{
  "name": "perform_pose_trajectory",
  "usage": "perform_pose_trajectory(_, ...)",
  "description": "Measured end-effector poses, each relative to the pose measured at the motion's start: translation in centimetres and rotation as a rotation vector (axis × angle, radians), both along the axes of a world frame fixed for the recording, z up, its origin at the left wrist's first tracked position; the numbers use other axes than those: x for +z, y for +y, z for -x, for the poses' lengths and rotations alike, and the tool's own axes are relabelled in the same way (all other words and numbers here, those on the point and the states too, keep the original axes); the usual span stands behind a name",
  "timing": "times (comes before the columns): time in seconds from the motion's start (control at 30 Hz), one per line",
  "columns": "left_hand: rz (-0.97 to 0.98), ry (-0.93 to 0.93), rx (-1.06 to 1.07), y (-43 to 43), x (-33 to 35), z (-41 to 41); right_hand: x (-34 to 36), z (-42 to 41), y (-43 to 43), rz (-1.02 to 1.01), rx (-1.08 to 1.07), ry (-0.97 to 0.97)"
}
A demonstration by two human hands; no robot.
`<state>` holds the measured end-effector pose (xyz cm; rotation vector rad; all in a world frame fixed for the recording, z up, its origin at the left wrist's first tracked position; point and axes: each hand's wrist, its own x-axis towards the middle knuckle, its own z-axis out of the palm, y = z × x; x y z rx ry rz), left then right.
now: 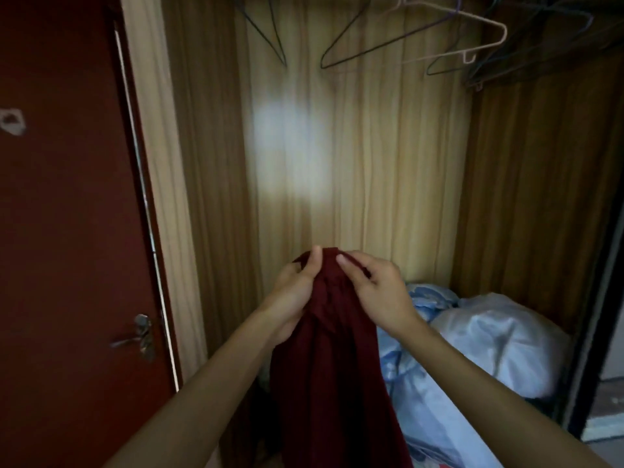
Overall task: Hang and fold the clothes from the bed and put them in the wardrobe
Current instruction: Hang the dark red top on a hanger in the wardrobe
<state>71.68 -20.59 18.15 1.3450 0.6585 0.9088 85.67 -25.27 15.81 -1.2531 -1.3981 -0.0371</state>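
Both hands hold a dark red garment [332, 366] up in front of the open wardrobe [371, 163]. The left hand [295, 292] and the right hand [374, 292] curl their fingers round its bunched top (the rest hangs down). Empty hangers [415, 38] hang above; pale blue bedding [479, 342] lies on the wardrobe floor.

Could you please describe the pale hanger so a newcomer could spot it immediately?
Look inside the open wooden wardrobe, up at its top right. Among thin dark wire hangers, the pale pink hanger alone is thick and light, with a small hook underneath.
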Motion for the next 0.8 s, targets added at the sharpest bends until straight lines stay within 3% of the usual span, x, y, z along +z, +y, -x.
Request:
perform_pose_trajectory(0.13,-0.1,0.067,0.062,1.9,2.6,-0.3,5.6,-2.2,3.0,-0.114,-0.044,0.181)
perform_pose_trajectory(0.27,-0.051,0.125,0.233,5.1,8.0,-0.5,10.9,-4.6,6.3,-0.098,-0.072,0.199)
perform_pose_trajectory(0.47,0.074,0.023,0.116,7.9,17.0,-2.6,17.3,-2.5,11.2,-0.065,0.003,-0.13)
perform_pose_trajectory(0.57,0.003,-0.057,0.183,9.6,20.2,-3.5,20.3,-1.9,12.8,-0.028,0.079,-0.294)
perform_pose_trajectory(0.7,-0.054,-0.23,0.384,13.1,22.9,-3.0,25.1,-3.0,15.0,0.202,0.564,-0.047)
perform_pose_trajectory(0.8,-0.072,-0.315,0.49,15.1,24.4,-2.4,29.1,-2.5,17.9,0.262,0.669,0.239)
